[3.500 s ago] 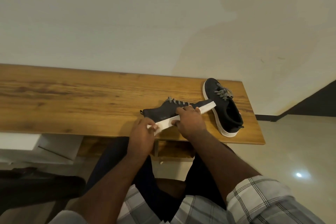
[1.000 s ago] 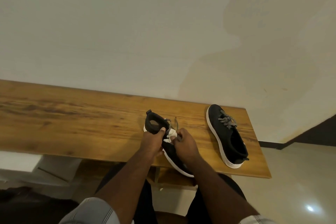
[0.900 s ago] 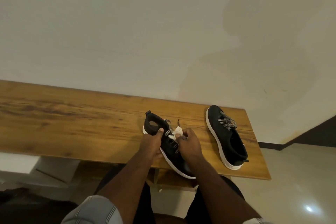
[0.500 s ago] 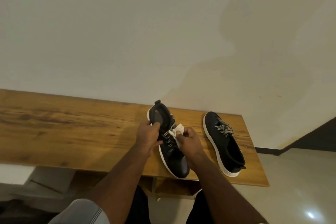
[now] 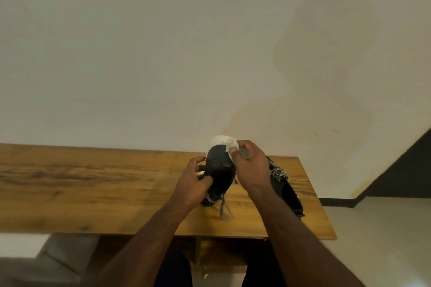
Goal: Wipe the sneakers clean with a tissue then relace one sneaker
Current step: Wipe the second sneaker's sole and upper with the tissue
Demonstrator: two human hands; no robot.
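A black sneaker (image 5: pixel 219 173) with a white sole is tipped up on end above the wooden table (image 5: pixel 93 189), its speckled laces hanging down toward me. My left hand (image 5: pixel 193 182) grips its left side. My right hand (image 5: pixel 250 165) holds a crumpled white tissue (image 5: pixel 229 144) against the raised upper end of this sneaker. The second black sneaker (image 5: pixel 286 191) lies flat on the table to the right, partly hidden behind my right forearm, its speckled laces showing.
The table's right end is close beside the second sneaker, and its front edge runs just below my wrists. A plain wall stands right behind the table. A shelf sits under the tabletop, and pale floor lies to the right.
The sneaker in my hands went from lying on the table to standing on end, lifted. My right hand carried the tissue from the lace area up to the raised end.
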